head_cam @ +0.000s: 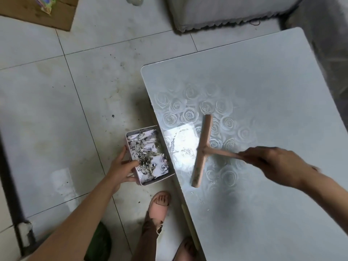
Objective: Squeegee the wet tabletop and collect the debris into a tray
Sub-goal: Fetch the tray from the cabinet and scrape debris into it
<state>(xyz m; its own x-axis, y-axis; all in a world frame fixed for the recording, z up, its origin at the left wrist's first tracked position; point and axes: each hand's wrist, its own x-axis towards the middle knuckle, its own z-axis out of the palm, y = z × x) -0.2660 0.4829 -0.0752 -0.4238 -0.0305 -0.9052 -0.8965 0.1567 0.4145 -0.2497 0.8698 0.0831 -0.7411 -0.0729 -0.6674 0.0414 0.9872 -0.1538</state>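
Pink tray [158,180] gripped by left hand [120,170], squeegee [202,149] by right hand [273,162]; cardboard [28,16] on floor [56,91] beyond.

a wet rose-patterned tabletop [263,81] bears a pink squeegee [202,149].

tray [134,182] left of tabletop [263,102] edge; debris [146,157] in tray; squeegee [202,150] on tabletop
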